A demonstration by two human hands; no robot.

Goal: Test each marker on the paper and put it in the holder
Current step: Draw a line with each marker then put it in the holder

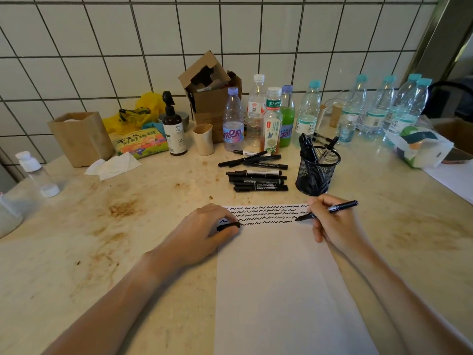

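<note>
Marble-look bench (pixel 107 254): pale and stained brown, it carries everything you see, with a tiled wall behind it.
Paper (pixel 279 285): your white sheet lies flat on the bench, just in front of the holder; rows of black squiggles fill its far edge.
Bottles (pixel 309 111): a row of clear plastic ones stands behind the holder, along the wall.
Holder (pixel 317 172): black mesh cup, upright, just beyond the paper's far right corner, with several markers standing in it.
Loose markers (pixel 257 180): black pens lie in two heaps just left of the holder.
Left hand (pixel 204 226): left of the holder and nearer you, it rests on the paper's far left corner; your fingers are curled round a black cap (pixel 228 226).
Right hand (pixel 330 219): directly in front of the holder; your fingers pinch a marker (pixel 329 210).
Marker: uncapped, its tip rests on the paper at the right end of the squiggles.
</note>
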